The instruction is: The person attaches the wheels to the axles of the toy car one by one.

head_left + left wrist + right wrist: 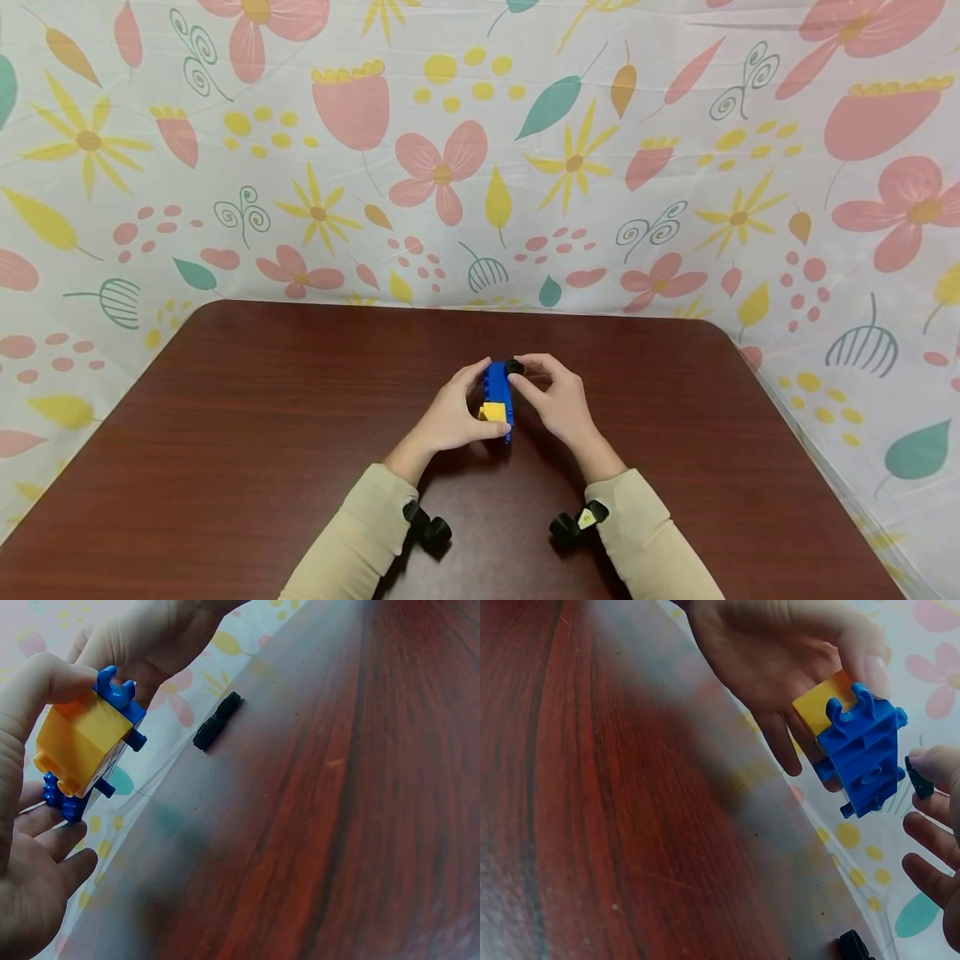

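Observation:
In the head view my left hand (450,418) grips a blue toy-car base (498,382), thumb at the near end and fingers at the far end. A yellow block (84,739) with studs is fitted on it. The base's ribbed blue underside (866,754) faces the right wrist camera, with short side pegs and a forked hook at one end. My right hand (558,400) pinches a small black wheel (919,780) between thumb and forefinger, close beside the pegs at the far end. Its other fingers are spread loosely.
The hands are above a dark brown wooden table (247,433). Behind it hangs a white floral cloth (525,167). Black wrist devices (429,527) stick out from both beige sleeves (345,533). A small black piece (217,720) shows near the table edge in the left wrist view.

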Demonstrator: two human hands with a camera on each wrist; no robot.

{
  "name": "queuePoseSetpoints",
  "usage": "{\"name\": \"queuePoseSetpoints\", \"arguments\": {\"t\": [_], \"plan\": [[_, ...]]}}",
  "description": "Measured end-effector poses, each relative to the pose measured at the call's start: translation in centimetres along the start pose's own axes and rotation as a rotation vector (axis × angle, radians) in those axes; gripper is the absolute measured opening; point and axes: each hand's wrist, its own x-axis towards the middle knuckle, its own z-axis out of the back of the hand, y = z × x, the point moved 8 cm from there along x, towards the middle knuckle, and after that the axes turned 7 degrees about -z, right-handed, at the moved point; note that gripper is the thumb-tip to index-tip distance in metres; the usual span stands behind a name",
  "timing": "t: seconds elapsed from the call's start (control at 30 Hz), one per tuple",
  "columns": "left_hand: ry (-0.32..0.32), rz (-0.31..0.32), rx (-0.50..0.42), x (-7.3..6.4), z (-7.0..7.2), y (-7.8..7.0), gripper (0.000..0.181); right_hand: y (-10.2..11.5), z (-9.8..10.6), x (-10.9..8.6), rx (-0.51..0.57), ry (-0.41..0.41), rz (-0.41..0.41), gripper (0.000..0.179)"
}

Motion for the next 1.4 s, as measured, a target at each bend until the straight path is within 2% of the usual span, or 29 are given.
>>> {"name": "queuePoseSetpoints", "arguments": {"t": [0.27, 0.57, 0.83, 1.4], "plan": [[0.020, -0.001, 0.009, 0.06, -0.38, 0.17, 0.097, 0.03, -0.24, -0.06, -0.036, 0.010, -0.005, 0.031], [0.010, -0.011, 0.010, 0.05, -0.40, 0.20, 0.097, 0.10, -0.32, -0.11, -0.024, 0.015, -0.005, 0.032], [-0.020, -0.004, -0.005, 0.00, 0.16, 0.18, 0.095, 0.48, -0.30, -0.20, -0.009, 0.020, 0.003, 0.030], [0.002, -0.004, 0.012, 0.08, -0.10, 0.24, 0.097, 0.58, -0.45, -0.23, 0.007, 0.025, 0.015, 0.030]]}}
